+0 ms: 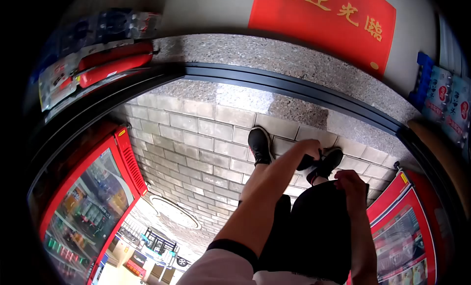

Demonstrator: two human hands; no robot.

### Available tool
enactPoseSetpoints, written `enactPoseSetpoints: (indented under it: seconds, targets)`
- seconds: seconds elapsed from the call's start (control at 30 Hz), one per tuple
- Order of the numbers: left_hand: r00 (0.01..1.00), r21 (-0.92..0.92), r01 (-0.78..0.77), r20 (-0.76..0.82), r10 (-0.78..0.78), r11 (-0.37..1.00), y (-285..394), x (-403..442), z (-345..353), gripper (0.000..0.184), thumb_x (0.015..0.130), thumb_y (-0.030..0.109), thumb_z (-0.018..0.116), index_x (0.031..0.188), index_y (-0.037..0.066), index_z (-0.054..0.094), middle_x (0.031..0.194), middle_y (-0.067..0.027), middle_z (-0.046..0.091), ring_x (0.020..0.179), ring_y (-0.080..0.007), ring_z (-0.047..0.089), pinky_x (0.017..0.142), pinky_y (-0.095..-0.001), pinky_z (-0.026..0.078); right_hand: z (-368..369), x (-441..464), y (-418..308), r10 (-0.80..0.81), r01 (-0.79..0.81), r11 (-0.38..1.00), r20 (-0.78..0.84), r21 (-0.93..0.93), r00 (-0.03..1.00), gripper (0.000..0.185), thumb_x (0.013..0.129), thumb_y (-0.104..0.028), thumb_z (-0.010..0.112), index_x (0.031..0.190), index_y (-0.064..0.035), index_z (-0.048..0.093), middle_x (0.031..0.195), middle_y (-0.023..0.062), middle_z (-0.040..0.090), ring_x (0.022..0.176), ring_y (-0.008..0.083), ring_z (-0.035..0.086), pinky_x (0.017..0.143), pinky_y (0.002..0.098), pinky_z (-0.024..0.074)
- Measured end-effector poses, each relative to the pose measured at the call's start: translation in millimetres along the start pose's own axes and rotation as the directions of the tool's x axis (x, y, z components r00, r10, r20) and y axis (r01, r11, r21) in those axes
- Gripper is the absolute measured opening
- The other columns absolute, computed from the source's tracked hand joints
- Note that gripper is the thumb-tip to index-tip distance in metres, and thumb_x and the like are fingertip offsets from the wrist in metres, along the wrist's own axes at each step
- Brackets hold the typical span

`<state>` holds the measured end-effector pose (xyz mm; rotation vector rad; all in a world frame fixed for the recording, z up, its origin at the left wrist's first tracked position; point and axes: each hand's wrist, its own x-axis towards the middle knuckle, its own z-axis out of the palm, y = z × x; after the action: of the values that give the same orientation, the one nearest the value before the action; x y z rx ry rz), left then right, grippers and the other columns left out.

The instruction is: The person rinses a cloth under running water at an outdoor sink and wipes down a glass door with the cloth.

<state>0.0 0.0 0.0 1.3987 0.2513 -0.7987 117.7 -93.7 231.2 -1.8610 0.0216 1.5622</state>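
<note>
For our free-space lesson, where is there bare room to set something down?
Bare paving lies between the left red fridge and the left shoe; bare stone between the black door track and red mat. It's crowded around the left hand, right hand and right shoe.

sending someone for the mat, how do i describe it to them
Find the speckled stone threshold beyond the black shoes. Just past it, on the grey floor, lies a flat red mat. Unlike the red-framed fridges, it bears big gold characters.
</note>
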Motion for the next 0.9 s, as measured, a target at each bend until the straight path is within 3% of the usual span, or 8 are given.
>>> enactPoseSetpoints:
  seconds: [0.23,0.27,0.47,0.5,0.6,0.63,0.7,0.9]
  targets:
    - [0.971,-0.409,-0.014,-0.225,-0.086,0.913,115,-177,27,0.023,0.058,0.017,0.061,0.077,0.004,0.062,0.077,-0.0096,0.06,0.067,-0.0221,0.057,0.054,-0.032,0.043,19,-103,-26,-0.092,0.092,0.996,0.025,-0.018,0.995,0.018,0.086,-0.017,0.051,0.091,-0.0012,0.057,0.08,0.0057,0.059,0.069,0.0122,0.057,0.061,0.0242,0.0453]
    - [0.934,-0.371,-0.245,-0.337,0.116,0.896,88,-212,51,0.016,0.059,0.014,0.06,0.072,0.004,0.059,0.075,-0.0093,0.058,0.066,-0.0212,0.055,0.056,-0.0304,0.043,12,-128,-33,-0.11,0.113,0.992,0.066,-0.057,0.992,0.018,0.085,-0.018,0.053,0.092,-0.0018,0.057,0.081,0.0056,0.059,0.068,0.0127,0.057,0.059,0.0242,0.0459]
    - [0.704,-0.717,-0.449,-0.651,-0.283,0.532,128,-510,250,0.023,0.056,0.013,0.059,0.077,0.003,0.055,0.076,-0.0103,0.057,0.068,-0.0247,0.056,0.062,-0.0321,0.045,-12,-301,-69,-0.11,0.209,0.933,0.318,-0.295,0.942,0.016,0.081,-0.015,0.054,0.09,-0.0029,0.058,0.08,0.0062,0.059,0.065,0.0144,0.058,0.054,0.0246,0.046]
    - [0.66,-0.815,-0.506,-0.576,-0.483,0.282,164,-553,294,0.025,0.058,0.012,0.056,0.082,0.002,0.058,0.078,-0.009,0.059,0.068,-0.0218,0.057,0.062,-0.0311,0.047,-14,-318,-73,-0.116,0.264,0.904,0.401,-0.336,0.909,0.015,0.083,-0.015,0.054,0.09,-0.0031,0.058,0.079,0.006,0.059,0.064,0.0143,0.058,0.054,0.0242,0.0455]
    - [0.403,-0.539,-0.804,-0.805,-0.434,0.252,235,-619,409,0.029,0.063,0.013,0.052,0.088,0.001,0.058,0.084,-0.0109,0.061,0.072,-0.02,0.059,0.067,-0.0289,0.049,-20,-325,-81,-0.004,0.256,0.888,0.553,-0.381,0.833,0.014,0.08,-0.01,0.054,0.091,-0.0025,0.057,0.077,0.0072,0.058,0.061,0.0154,0.058,0.05,0.0257,0.0462]
    - [0.447,-0.542,-0.839,-0.74,-0.502,0.053,279,-634,433,0.034,0.064,0.014,0.051,0.093,-0.001,0.058,0.088,-0.0128,0.062,0.074,-0.0218,0.06,0.07,-0.0299,0.049,-30,-313,-78,0.025,0.262,0.893,0.62,-0.366,0.784,0.014,0.078,-0.009,0.054,0.091,-0.0023,0.056,0.076,0.0085,0.058,0.06,0.0171,0.057,0.048,0.0279,0.0464]
    - [0.328,-0.411,-0.911,-0.778,-0.535,0.039,237,-600,489,0.045,0.065,0.016,0.049,0.105,-0.002,0.055,0.094,-0.0146,0.062,0.08,-0.0239,0.061,0.075,-0.0308,0.05,-40,-323,-92,0.046,0.362,0.829,0.697,-0.426,0.715,0.032,0.081,-0.012,0.06,0.111,-0.0032,0.053,0.131,0.0105,0.035,0.108,0.0192,0.047,0.084,0.027,0.0444]
    - [0.062,0.288,-0.909,-0.623,-0.78,-0.302,326,-499,741,0.058,0.066,0.02,0.049,0.121,0.001,0.046,0.104,-0.0159,0.059,0.081,-0.0255,0.061,0.069,-0.0321,0.052,36,-409,-85,0.153,0.473,0.708,0.768,-0.525,0.622,0.026,0.08,-0.009,0.056,0.106,-0.0034,0.056,0.085,0.0063,0.059,0.071,0.0191,0.059,0.062,0.0265,0.0488]
